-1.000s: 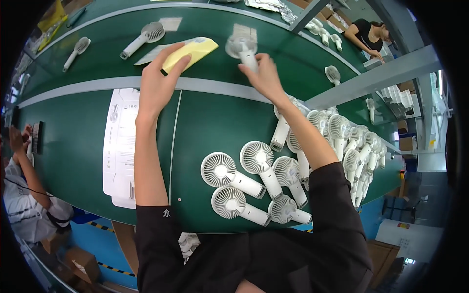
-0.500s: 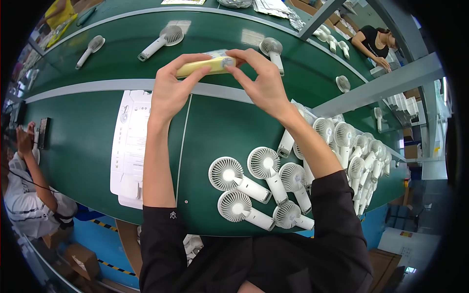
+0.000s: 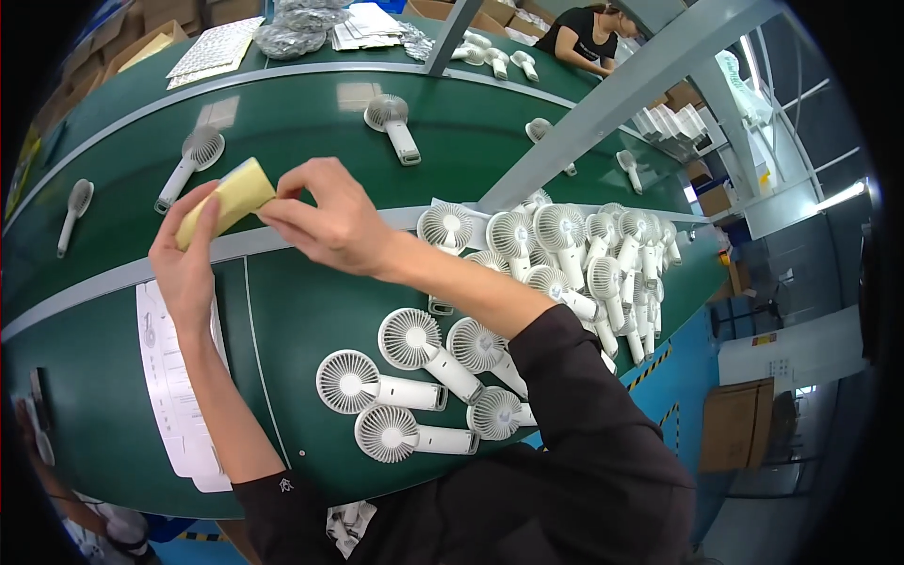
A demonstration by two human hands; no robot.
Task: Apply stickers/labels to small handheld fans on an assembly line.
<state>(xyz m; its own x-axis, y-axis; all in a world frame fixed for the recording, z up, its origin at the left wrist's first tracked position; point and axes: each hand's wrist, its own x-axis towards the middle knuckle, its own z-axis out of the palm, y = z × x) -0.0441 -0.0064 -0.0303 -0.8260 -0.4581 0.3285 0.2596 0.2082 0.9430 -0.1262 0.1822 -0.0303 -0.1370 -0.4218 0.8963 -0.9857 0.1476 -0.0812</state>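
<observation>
Above the rail I hold a pale yellow, block-shaped packet [image 3: 229, 200], tilted with its right end higher. My left hand [image 3: 184, 254] is closed around its left part, thumb in front and fingers behind. The fingertips of my right hand [image 3: 330, 218] pinch at its right end; what exactly lies between them is too small to make out. Below my right forearm lie several white handheld fans [image 3: 350, 380] with round grilles. A flat white printed carton [image 3: 174, 377] rests on the green table beneath my left forearm.
Many more white fans [image 3: 603, 247] are heaped at the right by a grey metal post [image 3: 603, 108]. Past the grey rail [image 3: 386, 218], spaced-out fans [image 3: 387, 113] lie on a green belt. At the far side are plastic bags [image 3: 294, 36], paper stacks and another person [image 3: 574, 42].
The view has swung to the right. The packet has turned from nearly level to a steep tilt. My right hand has shifted from gripping its side to pinching its end.
</observation>
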